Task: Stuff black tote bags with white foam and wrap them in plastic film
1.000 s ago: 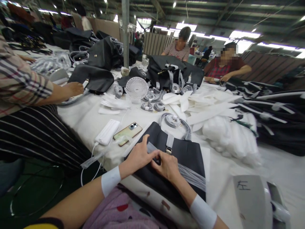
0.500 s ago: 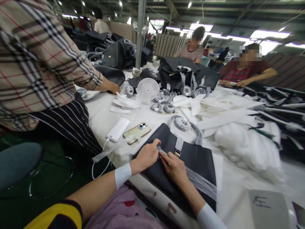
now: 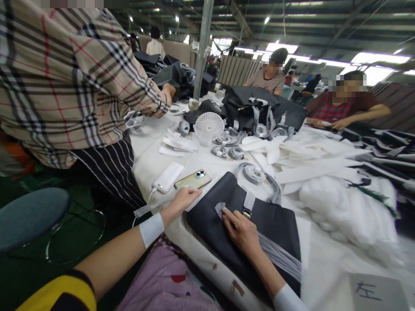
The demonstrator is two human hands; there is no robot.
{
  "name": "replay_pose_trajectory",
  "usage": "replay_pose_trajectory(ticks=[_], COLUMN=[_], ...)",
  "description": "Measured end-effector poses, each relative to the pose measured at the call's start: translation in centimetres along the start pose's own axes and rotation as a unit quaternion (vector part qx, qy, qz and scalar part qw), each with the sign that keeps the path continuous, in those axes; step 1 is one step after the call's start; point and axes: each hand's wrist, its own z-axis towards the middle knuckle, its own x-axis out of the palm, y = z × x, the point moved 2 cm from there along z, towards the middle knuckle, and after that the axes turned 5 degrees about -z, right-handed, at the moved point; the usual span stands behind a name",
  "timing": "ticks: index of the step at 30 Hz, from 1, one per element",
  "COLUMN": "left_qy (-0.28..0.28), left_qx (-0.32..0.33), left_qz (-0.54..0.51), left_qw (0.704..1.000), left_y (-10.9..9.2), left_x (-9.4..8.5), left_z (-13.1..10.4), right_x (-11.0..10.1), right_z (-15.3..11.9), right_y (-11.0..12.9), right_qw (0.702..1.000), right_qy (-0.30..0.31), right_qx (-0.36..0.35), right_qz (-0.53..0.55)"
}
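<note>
A dark handbag lies flat on the white-covered table in front of me. A strip wrapped in clear film crosses the bag and runs beneath my right hand. The fingers of that hand are closed on the strip, and its loose film end sticks up at the fingertips. A gold buckle on a wrapped tab sits just above the hand. Off the bag's left edge, close to a phone, is my left hand. Its fingers are drawn together; what they hold, if anything, is hidden.
Behind the phone lie a white power bank and a small white fan. Wrapped straps, white sheets and a bundle of white padding cover the right. A co-worker in a plaid shirt stands at left, beside a stool.
My left hand has let go of the film end and moved left toward the phone. My right hand stays on the strip. The co-worker's arm at left has moved farther back.
</note>
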Motion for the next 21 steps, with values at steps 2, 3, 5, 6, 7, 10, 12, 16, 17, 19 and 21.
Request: replay_pose_trajectory(ticks=[2,3,5,6,7,10,12,16,17,19,21], left_qy=[0.0,-0.004,-0.013,-0.018,-0.022,-0.043,-0.064,-0.088,-0.084,-0.063,-0.036], left_qx=[-0.013,-0.021,-0.034,-0.039,-0.043,-0.044,-0.025,0.011,0.01,0.002,-0.004], left_qz=[0.013,0.018,0.018,0.013,0.004,-0.04,-0.082,-0.17,-0.185,-0.207,-0.222], left_qw=[1.0,1.0,0.999,0.999,0.999,0.997,0.994,0.981,0.979,0.976,0.974], left_y=[-0.3,-0.4,-0.3,-0.3,-0.2,0.0,0.0,-0.2,-0.2,-0.3,-0.5], left_x=[0.5,0.7,1.0,1.1,1.2,1.6,1.6,1.1,1.0,0.8,0.9], left_z=[1.0,1.4,2.3,2.6,2.9,3.4,3.4,2.7,2.6,2.3,2.2], right_x=[0.0,0.0,0.0,0.0,0.0,0.2,0.3,0.6,0.6,0.7,0.6], right_z=[0.0,0.0,0.0,0.0,-0.1,-0.1,-0.2,-0.2,-0.2,-0.2,-0.1], right_y=[0.0,0.0,0.0,0.0,0.0,-0.1,-0.2,-0.4,-0.4,-0.3,-0.3], right_qw=[1.0,1.0,1.0,1.0,1.0,1.0,1.0,0.999,0.999,0.999,0.999], right_qy=[0.001,0.0,-0.003,-0.004,-0.006,-0.011,-0.021,-0.038,-0.037,-0.033,-0.03], right_qx=[0.002,0.003,0.004,0.003,0.003,0.001,-0.003,-0.01,-0.011,-0.011,-0.011], right_qz=[0.0,0.001,0.005,0.006,0.005,-0.002,-0.005,-0.008,-0.009,-0.007,-0.003])
